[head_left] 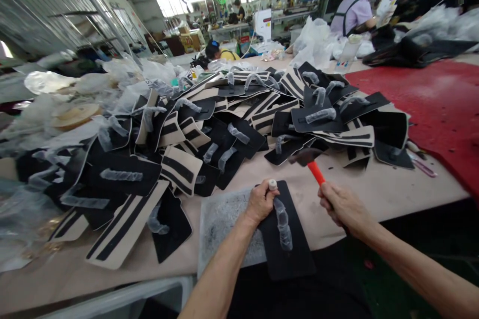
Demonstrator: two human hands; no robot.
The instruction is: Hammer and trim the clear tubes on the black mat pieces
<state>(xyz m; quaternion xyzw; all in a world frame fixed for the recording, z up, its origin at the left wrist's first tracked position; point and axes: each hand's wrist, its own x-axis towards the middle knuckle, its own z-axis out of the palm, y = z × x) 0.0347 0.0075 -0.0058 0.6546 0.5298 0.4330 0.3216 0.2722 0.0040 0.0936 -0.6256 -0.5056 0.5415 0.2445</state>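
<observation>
My left hand (261,203) is closed around a short tool with a round white top (273,184); its lower part is hidden by my fingers. It stands at the upper end of a black panel (290,261) that has a plastic-wrapped handle (283,227) along its middle. Part of that panel lies over a worn, translucent board (217,224), and its lower end reaches past the table's front edge. My right hand (342,207) grips a hammer (316,172) by its orange handle, the dark head raised to the right of the white-topped tool.
A wide heap of black panels (125,174) with wrapped handles and beige striped backs covers the table beyond. Red sheet material (430,104) lies at right, near a pink-handled tool (424,165). Clear plastic bags (127,79) pile up at left. A co-worker (354,12) sits behind.
</observation>
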